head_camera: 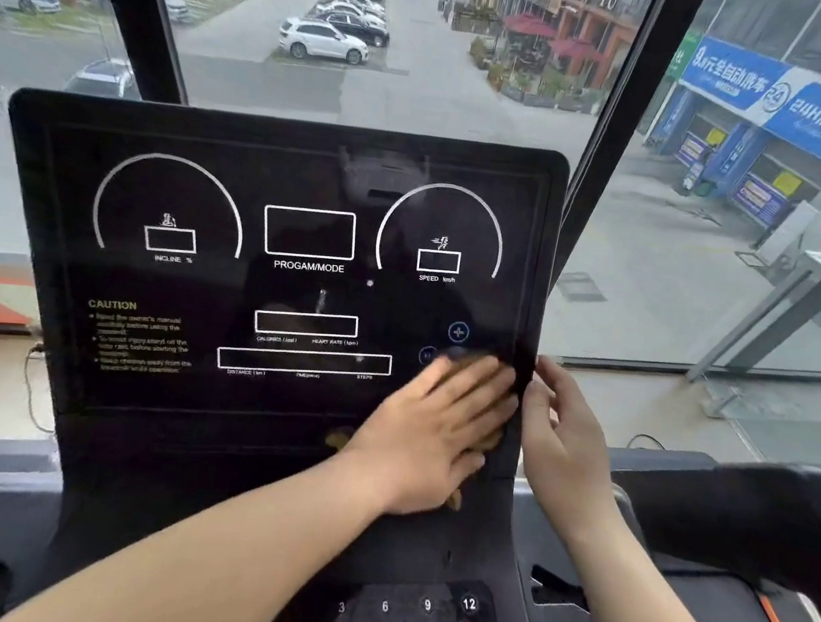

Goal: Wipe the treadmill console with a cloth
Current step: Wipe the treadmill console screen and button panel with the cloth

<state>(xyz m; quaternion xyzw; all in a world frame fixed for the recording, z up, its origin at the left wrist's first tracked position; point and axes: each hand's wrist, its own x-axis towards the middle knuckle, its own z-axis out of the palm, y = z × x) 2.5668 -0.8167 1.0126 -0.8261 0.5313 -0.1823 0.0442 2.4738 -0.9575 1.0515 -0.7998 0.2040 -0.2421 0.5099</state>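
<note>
Left hand point(435, 427) is flat on the lower right corner of the console point(288, 151), fingers point(483, 376) spread and nearly straight, pressing the cloth point(337, 439) against the black panel. The cloth is almost all under my palm; only tan scraps peek out beside the wrist and at the heel of the hand.

Right hand point(564, 433) is at the console's right edge, fingers lightly bent with the tips against the side. I can't tell whether they hook behind it.

Now the risks. The plus key point(458, 331) sits just above my left fingertips, and another round key is half under them. The display looks dark, but if the panel is live, a firm press could well set something off.

With so little cloth showing, I may be dragging bare skin over the gloss and leaving prints, or the cloth could bunch and slide out from under my hand.

My two hands are very close across that edge, so a wide sweep right would knock them together.

Pale spots point(321, 300) near the middle look untouched and would be easy to miss.
</note>
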